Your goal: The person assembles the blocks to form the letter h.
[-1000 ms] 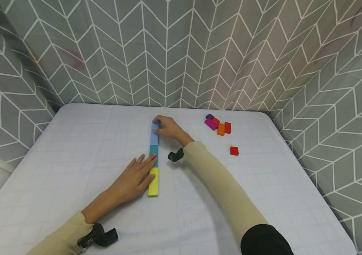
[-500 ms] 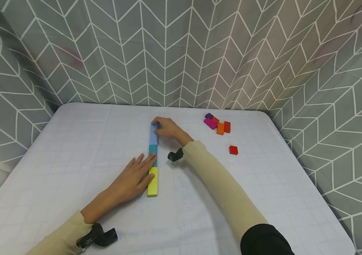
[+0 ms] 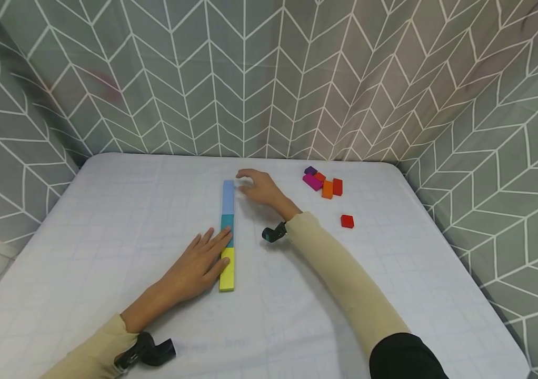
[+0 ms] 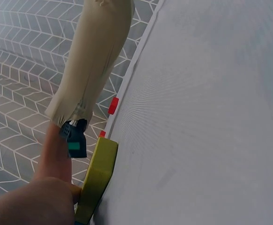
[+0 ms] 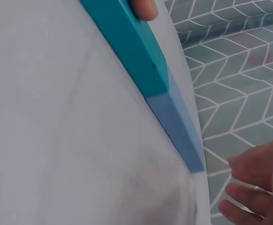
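Three flat blocks lie end to end in a straight row: a yellow block (image 3: 227,276) nearest me, a teal block (image 3: 227,223) in the middle and a light blue block (image 3: 228,197) at the far end. My left hand (image 3: 197,267) rests from the left on the row, fingers straight, a fingertip on the teal block and the thumb on the yellow one. Just right of the light blue block, my right hand (image 3: 260,188) hovers with bent, parted fingers and nothing between them. In the right wrist view, the teal and light blue blocks (image 5: 178,126) meet end to end.
At the back right sits a cluster of small blocks: purple (image 3: 310,170), magenta (image 3: 312,182), orange (image 3: 327,189) and red (image 3: 337,187). A separate red block (image 3: 347,221) lies closer. A patterned curtain (image 3: 269,79) rises behind the white table (image 3: 131,210).
My right hand has let go of the light blue block's far end and moved off to the right. The left hand stays in place on the row.
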`<state>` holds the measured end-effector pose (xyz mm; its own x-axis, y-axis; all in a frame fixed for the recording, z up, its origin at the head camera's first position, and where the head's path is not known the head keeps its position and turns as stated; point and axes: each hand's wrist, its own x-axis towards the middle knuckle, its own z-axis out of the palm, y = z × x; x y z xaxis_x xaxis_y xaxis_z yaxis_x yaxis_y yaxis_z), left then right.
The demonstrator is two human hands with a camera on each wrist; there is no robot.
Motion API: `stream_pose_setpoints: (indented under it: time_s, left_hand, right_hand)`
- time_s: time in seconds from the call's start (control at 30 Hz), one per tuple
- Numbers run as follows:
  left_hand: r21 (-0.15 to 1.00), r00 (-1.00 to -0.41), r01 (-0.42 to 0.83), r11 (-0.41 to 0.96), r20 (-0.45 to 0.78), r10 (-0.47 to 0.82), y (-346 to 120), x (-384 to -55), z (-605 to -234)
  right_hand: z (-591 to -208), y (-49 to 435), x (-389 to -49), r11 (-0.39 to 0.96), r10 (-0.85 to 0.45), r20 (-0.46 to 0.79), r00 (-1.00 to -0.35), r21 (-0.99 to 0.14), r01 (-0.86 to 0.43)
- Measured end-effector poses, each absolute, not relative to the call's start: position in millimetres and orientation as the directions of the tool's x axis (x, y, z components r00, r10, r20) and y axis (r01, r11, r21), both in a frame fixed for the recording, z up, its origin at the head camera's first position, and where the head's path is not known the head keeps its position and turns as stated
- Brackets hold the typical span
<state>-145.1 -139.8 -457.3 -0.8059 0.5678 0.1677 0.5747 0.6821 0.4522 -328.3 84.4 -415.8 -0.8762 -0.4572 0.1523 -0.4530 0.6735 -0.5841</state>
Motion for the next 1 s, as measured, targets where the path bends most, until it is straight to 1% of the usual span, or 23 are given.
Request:
stream_pose_setpoints:
  time_s: [0.23,0.5,0.77,1.0]
  left_hand:
    - [0.454,-0.804,0.577,0.678,0.175,0.568,-141.0,-145.2,-457.5]
    - [0.454,-0.803,0.579,0.678,0.169,0.572,-140.2,-145.5,-456.8]
    - [0.454,-0.802,0.581,0.676,0.179,0.569,-140.3,-144.7,-457.6]
    - [0.440,-0.800,0.586,0.680,0.181,0.572,-140.9,-144.3,-458.3]
  right_hand:
    - [-412.6,116.0,-324.9,0.672,-0.355,0.205,-0.912,-0.622,-0.401]
    - [-409.6,151.4,-322.8,0.692,-0.323,0.200,-0.925,-0.617,-0.375]
    - [-405.4,184.7,-325.0,0.726,-0.327,0.197,-0.924,-0.574,-0.379]
    - [-403.7,211.5,-327.7,0.754,-0.273,0.206,-0.940,-0.560,-0.342]
